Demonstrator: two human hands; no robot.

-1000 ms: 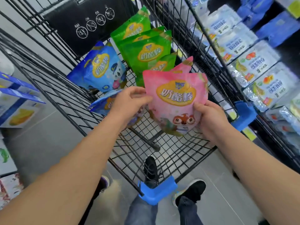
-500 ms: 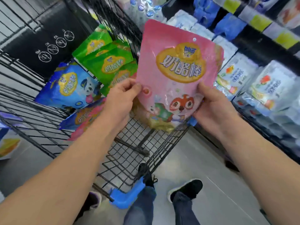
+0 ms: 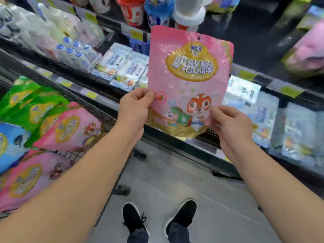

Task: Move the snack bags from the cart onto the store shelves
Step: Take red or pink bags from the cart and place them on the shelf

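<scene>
In front of the chilled shelves (image 3: 98, 88), well above the floor, a pink snack bag (image 3: 189, 79) is held upright and facing the camera, clear of the cart and not yet on any shelf. Left hand (image 3: 134, 106) pinches the bag's lower left edge, thumb in front, other fingers curled behind it. Right hand (image 3: 231, 120) grips the lower right corner the same way, fingers wrapped round the edge. Both holds sit low on the bag, so the top half stands free and can flop or fold over as it goes in, likely catching the shelf lip or a price tag strip (image 3: 287, 90). The film looks slick and shiny; a thin pinch could slide off if one hand lets go early, and the bag drops to the floor near the shoes (image 3: 133, 218). The shelf rows behind are already packed with white pouches (image 3: 126, 67) and bottle packs (image 3: 73, 50); pushing in blind could knock those forward or leave the bag in the wrong product slot. The empty slot for it isn't clear here, the view is blurred. More bags (image 3: 68, 127), pink, green and blue, lie piled in the cart (image 3: 70, 154) at left, some near the rim; a bump of the arm or hip could tip them out.
</scene>
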